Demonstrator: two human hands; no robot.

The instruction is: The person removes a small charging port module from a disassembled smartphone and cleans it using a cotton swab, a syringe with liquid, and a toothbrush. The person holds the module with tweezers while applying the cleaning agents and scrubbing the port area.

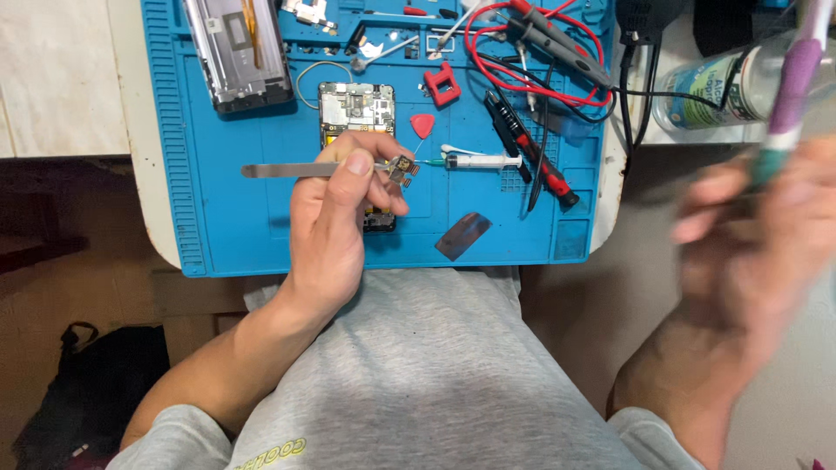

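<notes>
The left hand (335,218) pinched slim steel tweezers (287,171) grasping a small, light, seemingly fragile circuit component (402,167), best gripped at its edges; the blurred right hand (758,235) clenched a purple-and-green handled tool (788,104).

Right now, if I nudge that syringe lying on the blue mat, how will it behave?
The syringe has a round barrel and lies flat on the blue mat, so it would probably roll. It looks like thin plastic, likely light and easily shifted. Its fine tip points toward the left hand, so it may catch there.
</notes>
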